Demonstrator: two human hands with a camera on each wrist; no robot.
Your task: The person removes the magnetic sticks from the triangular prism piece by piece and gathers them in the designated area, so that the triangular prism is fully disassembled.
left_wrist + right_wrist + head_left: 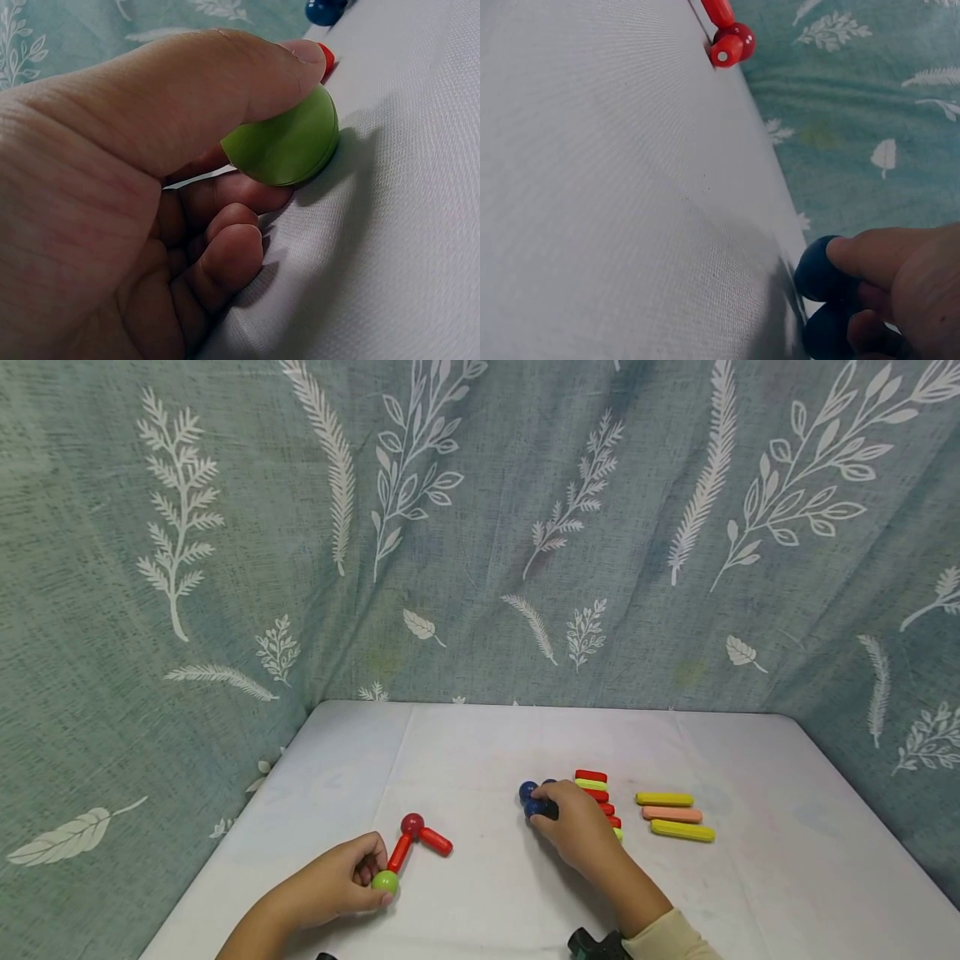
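Observation:
My left hand pinches a green ball between thumb and fingers, low over the white cloth. From that ball a red rod runs up to a red ball, and a second red rod sticks out from it to the right. Farther right, my right hand reaches over a group of dark blue balls. Its thumb and fingers grip one blue ball, with another blue ball just beside it, partly covered by the fingers.
Short red and light green rods lie in a column right beside the right hand, partly hidden by it. Farther right are two yellow sticks and an orange stick. A black object shows at the bottom edge. Leaf-patterned fabric hangs behind the table.

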